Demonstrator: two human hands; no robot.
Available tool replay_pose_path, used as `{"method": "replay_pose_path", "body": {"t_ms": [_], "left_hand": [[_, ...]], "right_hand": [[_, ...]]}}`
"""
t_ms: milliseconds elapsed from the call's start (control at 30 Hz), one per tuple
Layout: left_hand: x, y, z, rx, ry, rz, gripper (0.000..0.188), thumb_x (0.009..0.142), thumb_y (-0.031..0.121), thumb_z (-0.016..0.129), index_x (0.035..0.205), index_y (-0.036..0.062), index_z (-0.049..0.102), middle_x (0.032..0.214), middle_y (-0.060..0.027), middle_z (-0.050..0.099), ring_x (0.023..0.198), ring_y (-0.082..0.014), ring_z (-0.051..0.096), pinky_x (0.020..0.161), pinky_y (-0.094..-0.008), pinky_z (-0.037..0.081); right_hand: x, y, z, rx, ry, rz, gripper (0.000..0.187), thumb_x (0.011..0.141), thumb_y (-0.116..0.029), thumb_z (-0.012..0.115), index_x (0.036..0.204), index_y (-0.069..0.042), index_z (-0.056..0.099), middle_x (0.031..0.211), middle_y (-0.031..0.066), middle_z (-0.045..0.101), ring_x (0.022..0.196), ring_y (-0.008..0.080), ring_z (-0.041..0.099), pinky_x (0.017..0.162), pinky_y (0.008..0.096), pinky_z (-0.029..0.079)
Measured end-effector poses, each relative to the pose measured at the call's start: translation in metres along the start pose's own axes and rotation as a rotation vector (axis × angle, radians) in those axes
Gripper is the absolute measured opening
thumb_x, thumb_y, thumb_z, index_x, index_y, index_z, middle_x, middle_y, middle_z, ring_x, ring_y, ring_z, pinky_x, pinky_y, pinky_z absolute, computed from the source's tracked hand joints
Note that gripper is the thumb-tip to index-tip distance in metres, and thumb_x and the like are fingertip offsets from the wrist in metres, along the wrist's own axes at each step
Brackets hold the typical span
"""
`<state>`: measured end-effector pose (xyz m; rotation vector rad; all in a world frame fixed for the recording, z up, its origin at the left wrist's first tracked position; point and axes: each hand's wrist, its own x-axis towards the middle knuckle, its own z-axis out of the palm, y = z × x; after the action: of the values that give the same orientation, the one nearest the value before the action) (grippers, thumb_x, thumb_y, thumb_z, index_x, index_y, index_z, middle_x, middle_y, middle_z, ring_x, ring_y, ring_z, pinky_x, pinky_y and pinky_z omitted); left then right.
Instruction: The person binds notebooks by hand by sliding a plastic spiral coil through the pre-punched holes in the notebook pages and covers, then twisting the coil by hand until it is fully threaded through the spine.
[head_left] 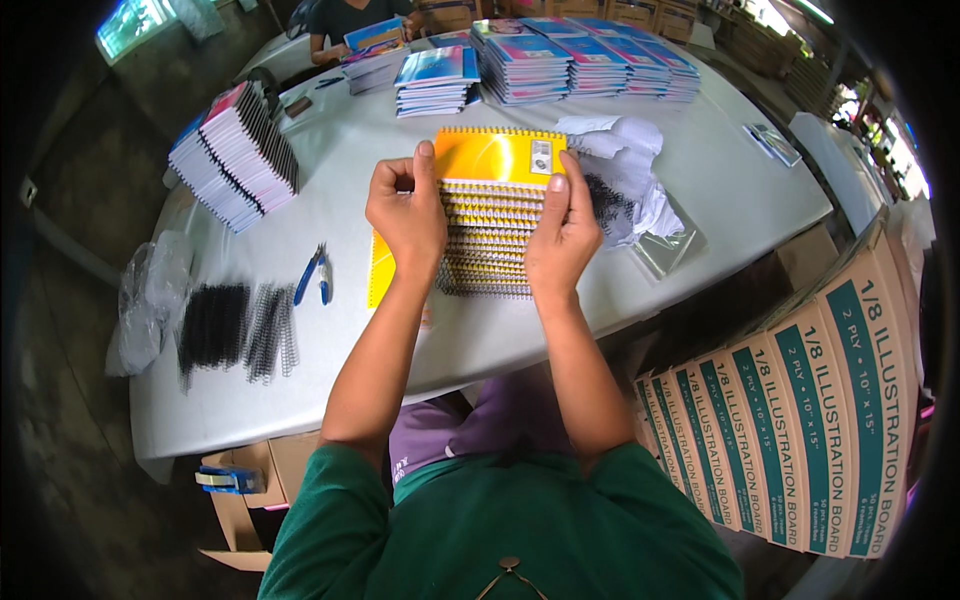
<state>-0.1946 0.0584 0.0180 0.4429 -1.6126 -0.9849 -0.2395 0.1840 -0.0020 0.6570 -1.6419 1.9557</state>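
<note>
Between my two hands is a stack of yellow spiral notebooks [500,155], their wire-bound edges layered toward me. My left hand [408,205] grips the stack's left side, thumb raised along the top cover's edge. On the right side my right hand [565,230] closes around it, thumb on the cover near a small printed label. Part of another yellow notebook or cover [380,268] shows beneath my left wrist. To the left lie blue-handled pliers [308,277] and a small blue-and-white tool [325,280]. Black spiral coils [215,325] and loose thinner coils [270,330] rest nearer the table's left edge.
Bound notebooks [235,155] stand stacked at left; blue-and-pink book piles [525,65] line the back. Crumpled paper [640,150] with dark coils [608,205] is at right. Cartons [790,430] stand beside the table. A person [350,20] handles a book across the table.
</note>
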Motion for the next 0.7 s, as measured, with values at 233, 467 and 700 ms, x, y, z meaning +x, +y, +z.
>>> {"method": "replay_pose_path", "body": {"t_ms": [233, 467, 700], "left_hand": [[-0.007, -0.017, -0.112, 0.691, -0.811, 0.284, 0.059, 0.075, 0.030, 0.069, 0.123, 0.0030, 0.048, 0.125, -0.0183, 0.049, 0.121, -0.0297, 0.043, 0.101, -0.0425, 0.031], [-0.065, 0.009, -0.183, 0.709, -0.893, 0.416, 0.042, 0.069, 0.004, 0.066, 0.111, 0.0066, 0.059, 0.112, -0.0081, 0.061, 0.109, -0.0234, 0.055, 0.091, -0.0369, 0.041], [-0.047, 0.021, -0.199, 0.564, -0.495, 0.474, 0.034, 0.061, -0.005, 0.066, 0.094, 0.0040, 0.066, 0.095, -0.0085, 0.067, 0.091, -0.0236, 0.064, 0.077, -0.0310, 0.049]], "right_hand": [[-0.029, -0.003, -0.048, -0.084, 0.020, -0.353, 0.032, 0.090, -0.009, 0.045, 0.117, 0.009, 0.049, 0.124, 0.0236, 0.049, 0.116, 0.0349, 0.047, 0.099, 0.0388, 0.033], [-0.130, 0.006, -0.053, 1.038, -0.792, 1.522, 0.066, 0.093, -0.050, 0.028, 0.129, 0.004, 0.037, 0.125, 0.0238, 0.047, 0.118, 0.0357, 0.046, 0.094, 0.0477, 0.040], [-0.126, 0.003, -0.011, 1.262, -1.043, 1.690, 0.077, 0.089, -0.062, 0.024, 0.134, 0.000, 0.030, 0.130, 0.0215, 0.044, 0.119, 0.0347, 0.045, 0.094, 0.0490, 0.041]]}}
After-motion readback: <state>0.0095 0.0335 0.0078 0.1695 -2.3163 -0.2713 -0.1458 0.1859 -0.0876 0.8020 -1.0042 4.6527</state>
